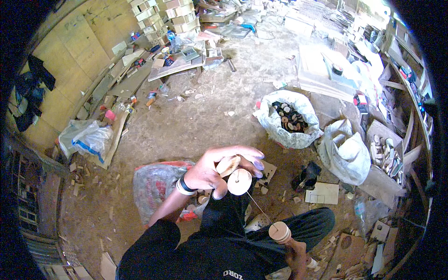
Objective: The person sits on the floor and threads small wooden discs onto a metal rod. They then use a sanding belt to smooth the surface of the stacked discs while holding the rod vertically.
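My left hand is curled around small wooden discs above my knee. A pale round disc faces up there, with a thin metal rod running to the hole in its middle. Another wooden piece shows edge-on between the thumb and fingers. Low on the right, my right hand grips the lower end of the rod, below a short stack of wooden discs threaded on it. A pale end piece sticks out past that hand.
A plastic bag with wooden discs lies by my left forearm. Ahead stands a white sack holding dark and pale discs, beside another white sack. Wood offcuts, boards and a black bag lie on the dirt floor.
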